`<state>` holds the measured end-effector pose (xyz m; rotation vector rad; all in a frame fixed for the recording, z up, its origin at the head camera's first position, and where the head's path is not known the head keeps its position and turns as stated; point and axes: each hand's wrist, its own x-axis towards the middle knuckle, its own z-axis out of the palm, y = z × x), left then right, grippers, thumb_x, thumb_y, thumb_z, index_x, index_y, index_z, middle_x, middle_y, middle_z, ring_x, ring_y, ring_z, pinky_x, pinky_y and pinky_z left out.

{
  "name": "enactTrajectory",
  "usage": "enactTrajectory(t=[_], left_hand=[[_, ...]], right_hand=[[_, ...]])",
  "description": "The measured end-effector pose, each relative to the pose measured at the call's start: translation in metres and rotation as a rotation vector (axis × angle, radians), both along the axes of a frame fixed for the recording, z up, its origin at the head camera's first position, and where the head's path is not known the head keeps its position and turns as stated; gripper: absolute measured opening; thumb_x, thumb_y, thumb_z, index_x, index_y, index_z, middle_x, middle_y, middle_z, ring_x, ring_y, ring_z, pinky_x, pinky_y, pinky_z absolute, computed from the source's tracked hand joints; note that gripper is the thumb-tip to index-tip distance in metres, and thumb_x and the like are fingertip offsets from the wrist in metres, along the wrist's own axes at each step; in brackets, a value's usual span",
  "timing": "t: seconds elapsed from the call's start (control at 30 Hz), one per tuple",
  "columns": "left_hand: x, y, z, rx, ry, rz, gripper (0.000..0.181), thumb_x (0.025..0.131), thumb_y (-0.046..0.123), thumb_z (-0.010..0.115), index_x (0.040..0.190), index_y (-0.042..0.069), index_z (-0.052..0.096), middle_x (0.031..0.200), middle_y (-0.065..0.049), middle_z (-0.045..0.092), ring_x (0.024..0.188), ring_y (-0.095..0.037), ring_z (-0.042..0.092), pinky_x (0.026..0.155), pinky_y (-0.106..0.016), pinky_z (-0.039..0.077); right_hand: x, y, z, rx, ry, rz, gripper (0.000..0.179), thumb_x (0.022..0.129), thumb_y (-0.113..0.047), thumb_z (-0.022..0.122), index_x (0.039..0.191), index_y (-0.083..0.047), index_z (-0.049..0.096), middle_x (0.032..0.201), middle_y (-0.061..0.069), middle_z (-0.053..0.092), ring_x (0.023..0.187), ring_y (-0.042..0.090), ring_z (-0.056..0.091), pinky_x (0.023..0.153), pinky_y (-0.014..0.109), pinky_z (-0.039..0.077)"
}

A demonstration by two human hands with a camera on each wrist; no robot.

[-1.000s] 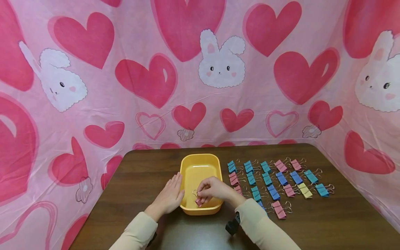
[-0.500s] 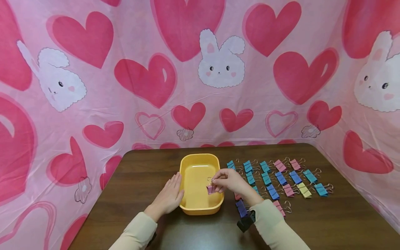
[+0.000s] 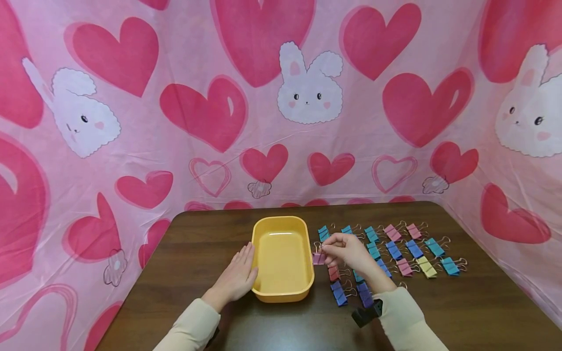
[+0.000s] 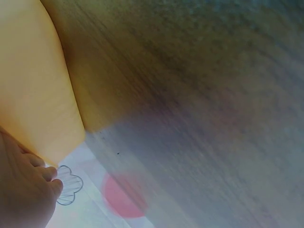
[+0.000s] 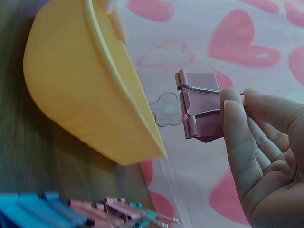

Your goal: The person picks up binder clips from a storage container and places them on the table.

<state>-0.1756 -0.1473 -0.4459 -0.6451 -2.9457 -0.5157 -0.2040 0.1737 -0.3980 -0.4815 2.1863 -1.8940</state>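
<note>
My right hand (image 3: 349, 252) pinches a pink binder clip (image 3: 319, 259) by its wire handles between thumb and index finger. The clip is just outside the right rim of the yellow tray (image 3: 283, 297), above the table. In the right wrist view the same binder clip (image 5: 202, 107) is held in the air, its body turned toward the tray (image 5: 71, 80). My left hand (image 3: 234, 277) lies along the tray's left side with straight fingers. In the left wrist view that hand (image 4: 23, 185) touches the tray's wall (image 4: 38, 76).
Rows of binder clips lie right of the tray: blue (image 3: 339, 294), teal (image 3: 451, 266), yellow (image 3: 427, 267) and pink (image 3: 414, 230). My right forearm covers some of them. Behind the brown table (image 3: 210, 243) hangs a pink cloth (image 3: 307, 141) with hearts and rabbits.
My right hand has carried the pink binder clip from low inside the tray up and right, past the rim. The left hand has stayed at the tray's side.
</note>
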Motion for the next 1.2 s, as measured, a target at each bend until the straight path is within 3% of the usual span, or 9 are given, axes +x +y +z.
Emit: enactTrajectory(t=[0.37, 0.53, 0.83, 1.03, 1.2], left_hand=[[0.000, 0.000, 0.000, 0.000, -0.009, 0.005, 0.057, 0.098, 0.022, 0.040, 0.141, -0.010, 0.022, 0.148, -0.023, 0.019, 0.134, -0.036, 0.019, 0.107, -0.047, 0.017], [0.001, 0.000, 0.000, 0.005, -0.006, 0.005, 0.057, 0.098, 0.023, 0.040, 0.141, -0.010, 0.022, 0.148, -0.022, 0.019, 0.134, -0.035, 0.019, 0.107, -0.046, 0.017], [-0.001, 0.000, -0.003, 0.013, 0.009, -0.001, 0.057, 0.097, 0.022, 0.040, 0.141, -0.010, 0.023, 0.148, -0.022, 0.019, 0.134, -0.035, 0.019, 0.107, -0.047, 0.018], [0.000, 0.000, -0.002, 0.007, 0.001, 0.003, 0.058, 0.097, 0.023, 0.040, 0.141, -0.010, 0.022, 0.148, -0.022, 0.018, 0.134, -0.035, 0.019, 0.107, -0.046, 0.018], [0.000, 0.000, -0.003, -0.001, -0.003, 0.005, 0.058, 0.097, 0.024, 0.040, 0.141, -0.009, 0.021, 0.148, -0.021, 0.018, 0.135, -0.035, 0.019, 0.107, -0.046, 0.018]], right_hand=[[0.008, 0.042, -0.002, 0.022, 0.031, -0.182, 0.025, 0.088, -0.015, 0.063, 0.095, 0.010, 0.059, 0.068, 0.009, 0.063, 0.052, 0.015, 0.056, 0.048, 0.029, 0.050], [0.013, 0.061, -0.002, 0.030, 0.061, -0.264, 0.029, 0.088, -0.015, 0.063, 0.096, 0.012, 0.059, 0.071, 0.008, 0.064, 0.049, 0.012, 0.051, 0.045, 0.028, 0.047], [0.025, 0.096, -0.013, 0.008, 0.030, -0.379, 0.025, 0.089, -0.015, 0.062, 0.092, 0.010, 0.058, 0.071, 0.003, 0.065, 0.050, 0.010, 0.050, 0.046, 0.024, 0.045], [0.033, 0.119, -0.024, -0.048, 0.035, -0.410, 0.018, 0.091, -0.014, 0.059, 0.086, 0.003, 0.062, 0.068, 0.003, 0.062, 0.051, 0.010, 0.051, 0.047, 0.024, 0.047], [0.040, 0.138, -0.032, -0.071, 0.026, -0.484, 0.014, 0.091, -0.015, 0.059, 0.081, -0.005, 0.063, 0.069, 0.000, 0.064, 0.053, 0.010, 0.055, 0.049, 0.025, 0.050]])
